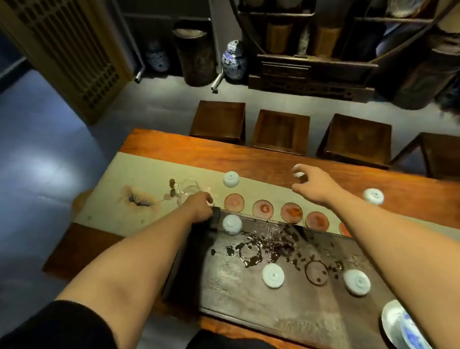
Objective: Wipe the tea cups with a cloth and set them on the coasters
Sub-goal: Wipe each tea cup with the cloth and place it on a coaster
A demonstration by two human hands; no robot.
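Head view: right hand [311, 184] fingers pinch a small white cup [299, 174] — upturned cups wait.

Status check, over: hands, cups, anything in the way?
Left hand at the glass pitcher. Right hand reaching, a small white cup at its fingertips. Coasters all bare. Tray wet.

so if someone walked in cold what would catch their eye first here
Probably the dark wet splashes and ring marks spread over the grey tea tray in the middle of the table. Next, the row of round reddish coasters along the tray's far edge, all bare, while white cups sit upside down on the tray and the runner. The right hand reaches out past the coasters with something small and white at its fingertips.
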